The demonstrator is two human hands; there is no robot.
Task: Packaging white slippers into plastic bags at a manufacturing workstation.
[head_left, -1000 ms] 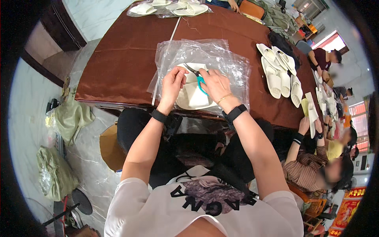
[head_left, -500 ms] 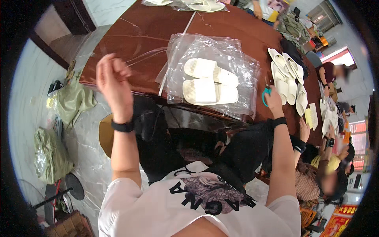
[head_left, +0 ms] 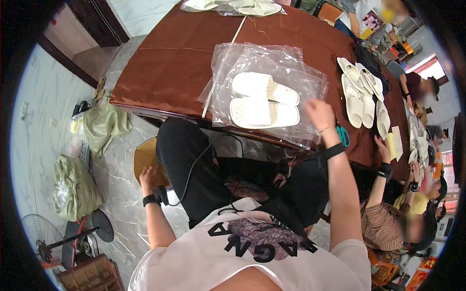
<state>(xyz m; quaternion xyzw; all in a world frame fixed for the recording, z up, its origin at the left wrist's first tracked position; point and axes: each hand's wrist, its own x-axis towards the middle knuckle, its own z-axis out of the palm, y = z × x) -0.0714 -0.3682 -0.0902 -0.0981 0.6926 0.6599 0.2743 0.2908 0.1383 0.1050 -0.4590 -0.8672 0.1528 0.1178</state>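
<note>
Head view: right hand [head_left: 319,112], grip wide, touches plastic bags [head_left: 272,63] beside slippers [head_left: 264,99] on worktop [head_left: 165,63]; left hand [head_left: 149,178] grip unclear.

Clear plastic bags [head_left: 272,72] stacked on brown table [head_left: 170,68]; green sacks [head_left: 99,123] on floor, left.

Two white slippers [head_left: 264,99] are seen on the stack of clear plastic bags [head_left: 291,65] at the frame's centre. About five more slippers [head_left: 361,94] are counted at the right, though overlap makes this uncertain. One pair of teal scissors [head_left: 343,136] is seen at centre right. Two green sacks [head_left: 102,123] are counted at the left, and one fan [head_left: 41,237] at the lower left.
</note>
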